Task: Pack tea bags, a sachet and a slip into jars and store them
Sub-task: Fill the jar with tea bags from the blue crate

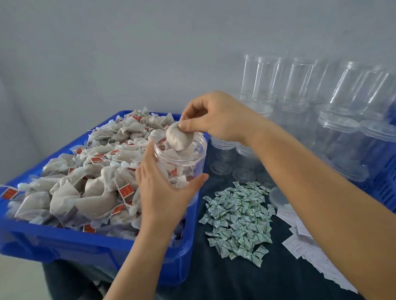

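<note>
Jar in hand: the clear plastic jar (181, 159) is tilted over the near right corner of the blue crate (60, 242), its mouth open toward the person, with several tea bags already visible through its wall.
Left hand: the left hand (162, 192) cups the jar from below and the near side, fingers and thumb curled round its body, so it is gripping the jar.
Right hand: the right hand (214, 119) pinches one tea bag (177, 139) between thumb and fingertips, right at the jar's mouth.
Tea bag and jar: the bag hangs from the fingers partly inside the rim, touching or nearly touching it; I can't tell which.
Done so far: I'd say this jar is partly filled with tea bags; I can't make out a sachet or slip in it, and it has no lid on.
Left to do: by my reckoning, more bags perhaps, then a sachet, a slip, closing and storing.
Tea bag supply: the crate is heaped with tea bags (84, 177) bearing red tags.
Sachets: a pile of small green-printed sachets (238, 218) lies on the dark-covered bench (221, 285), just right of the crate.
Slips: white paper slips (308, 247) lie right of the sachets, partly under the right forearm.
Empty jars: clear jars (303, 95), stacked upside down, stand behind and right of the crate, with loose lids (243, 174) nearer.
</note>
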{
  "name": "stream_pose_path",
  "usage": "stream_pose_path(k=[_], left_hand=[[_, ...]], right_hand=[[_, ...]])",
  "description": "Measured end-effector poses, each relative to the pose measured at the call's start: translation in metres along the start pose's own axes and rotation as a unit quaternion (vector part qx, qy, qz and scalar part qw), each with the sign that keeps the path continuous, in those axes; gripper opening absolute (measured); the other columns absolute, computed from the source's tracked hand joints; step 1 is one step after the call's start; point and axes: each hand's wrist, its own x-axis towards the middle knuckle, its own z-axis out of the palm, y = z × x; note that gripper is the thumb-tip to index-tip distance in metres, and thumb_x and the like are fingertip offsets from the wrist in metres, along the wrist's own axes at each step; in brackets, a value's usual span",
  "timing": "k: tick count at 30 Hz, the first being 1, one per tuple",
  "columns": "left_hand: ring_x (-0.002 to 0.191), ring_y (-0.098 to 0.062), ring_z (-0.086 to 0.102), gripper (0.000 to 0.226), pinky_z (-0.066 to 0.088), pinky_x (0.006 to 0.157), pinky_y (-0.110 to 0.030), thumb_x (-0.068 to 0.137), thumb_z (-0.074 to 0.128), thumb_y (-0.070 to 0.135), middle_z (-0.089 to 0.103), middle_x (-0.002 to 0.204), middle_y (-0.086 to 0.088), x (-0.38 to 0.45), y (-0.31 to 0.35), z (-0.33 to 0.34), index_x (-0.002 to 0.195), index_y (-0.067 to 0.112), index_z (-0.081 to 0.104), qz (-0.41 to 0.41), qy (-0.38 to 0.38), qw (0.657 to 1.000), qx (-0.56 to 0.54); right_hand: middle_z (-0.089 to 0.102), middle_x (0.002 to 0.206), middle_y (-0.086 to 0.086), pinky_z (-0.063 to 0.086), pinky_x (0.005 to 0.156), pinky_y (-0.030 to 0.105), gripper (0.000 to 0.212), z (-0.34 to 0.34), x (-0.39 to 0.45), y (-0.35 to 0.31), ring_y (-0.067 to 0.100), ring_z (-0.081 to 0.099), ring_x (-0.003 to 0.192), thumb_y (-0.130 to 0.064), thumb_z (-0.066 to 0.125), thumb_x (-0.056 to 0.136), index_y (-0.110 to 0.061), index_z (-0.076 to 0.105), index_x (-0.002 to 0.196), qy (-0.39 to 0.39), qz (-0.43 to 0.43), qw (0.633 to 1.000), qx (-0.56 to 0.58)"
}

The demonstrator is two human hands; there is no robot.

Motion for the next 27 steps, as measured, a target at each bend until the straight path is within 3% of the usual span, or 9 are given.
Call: stream_pose_path(k=[3,7,12,19,22,23,25,26,27], left_hand=[[0.138,-0.017,0.027,0.115,0.034,0.108,-0.044,0.047,0.071,0.072,0.019,0.126,0.026,0.0,-0.002,0.001,0.142,0.047,0.01,0.012,0.0,1.0,0.005],[0.135,-0.015,0.029,0.114,0.032,0.099,-0.033,0.049,0.073,0.067,0.028,0.134,0.019,-0.002,-0.003,0.004,0.145,0.042,0.015,0.047,-0.001,0.999,0.006],[0.131,-0.017,0.032,0.113,0.031,0.095,-0.032,0.053,0.082,0.049,0.029,0.131,0.016,-0.002,-0.004,0.009,0.146,0.034,0.019,0.084,0.015,0.996,0.019],[0.127,-0.009,0.032,0.107,0.028,0.091,-0.017,0.054,0.086,0.043,0.026,0.124,0.037,-0.001,-0.01,0.009,0.138,0.044,0.018,0.113,0.035,0.993,-0.002],[0.123,-0.006,0.031,0.108,0.026,0.086,-0.01,0.055,0.087,0.042,0.025,0.122,0.038,0.0,-0.011,0.011,0.137,0.045,0.018,0.115,0.035,0.993,-0.002],[0.122,-0.005,0.031,0.108,0.026,0.085,-0.009,0.055,0.086,0.042,0.025,0.122,0.038,0.0,-0.011,0.011,0.137,0.046,0.017,0.116,0.035,0.993,-0.002],[0.123,-0.006,0.031,0.108,0.026,0.085,-0.009,0.055,0.087,0.041,0.025,0.121,0.038,0.0,-0.012,0.011,0.137,0.046,0.017,0.123,0.037,0.992,-0.002],[0.123,-0.007,0.032,0.108,0.026,0.085,-0.008,0.055,0.087,0.039,0.025,0.121,0.038,-0.001,-0.012,0.011,0.137,0.046,0.017,0.126,0.039,0.991,-0.002],[0.123,-0.007,0.032,0.108,0.027,0.084,-0.008,0.055,0.087,0.039,0.026,0.121,0.038,-0.001,-0.012,0.011,0.137,0.047,0.017,0.128,0.039,0.991,-0.002]], right_hand=[[0.073,0.083,-0.007,0.053,0.083,0.023,0.006,0.001,-0.002,-0.005,0.007,0.067,0.082,-0.019,0.077,0.085,-0.02,0.073,0.081,-0.05,-0.008,0.997,-0.051],[0.072,0.078,-0.01,0.049,0.068,0.02,0.005,0.006,0.001,-0.017,0.005,0.065,0.074,-0.023,0.078,0.082,-0.021,0.074,0.08,-0.157,-0.021,0.968,-0.196],[0.058,0.064,-0.013,0.038,0.053,0.016,0.027,0.022,0.014,-0.025,0.004,0.053,0.061,-0.008,0.065,0.084,-0.026,0.059,0.065,-0.253,-0.065,0.904,-0.338],[0.045,0.066,-0.006,0.032,0.046,0.015,0.035,0.039,0.027,-0.012,0.008,0.039,0.056,-0.006,0.054,0.095,-0.02,0.046,0.065,-0.315,-0.056,0.862,-0.394],[0.042,0.071,-0.005,0.034,0.053,0.014,0.036,0.041,0.029,-0.006,0.007,0.04,0.061,-0.007,0.054,0.097,-0.019,0.043,0.066,-0.332,-0.039,0.853,-0.402],[0.05,0.078,-0.003,0.038,0.06,0.014,0.029,0.041,0.03,-0.003,0.011,0.049,0.071,-0.007,0.054,0.098,-0.017,0.051,0.071,-0.337,-0.041,0.851,-0.401],[0.062,0.114,0.012,0.037,0.088,0.025,0.016,0.038,0.027,-0.004,0.026,0.055,0.111,-0.007,0.049,0.101,-0.002,0.064,0.105,-0.343,-0.041,0.851,-0.395],[0.06,0.122,0.015,0.033,0.093,0.029,0.02,0.038,0.025,-0.006,0.028,0.053,0.118,-0.006,0.048,0.102,0.0,0.062,0.114,-0.346,-0.038,0.851,-0.392],[0.062,0.111,0.011,0.034,0.089,0.03,0.016,0.038,0.027,-0.003,0.023,0.056,0.106,-0.006,0.049,0.101,-0.003,0.064,0.104,-0.358,-0.04,0.848,-0.388]])
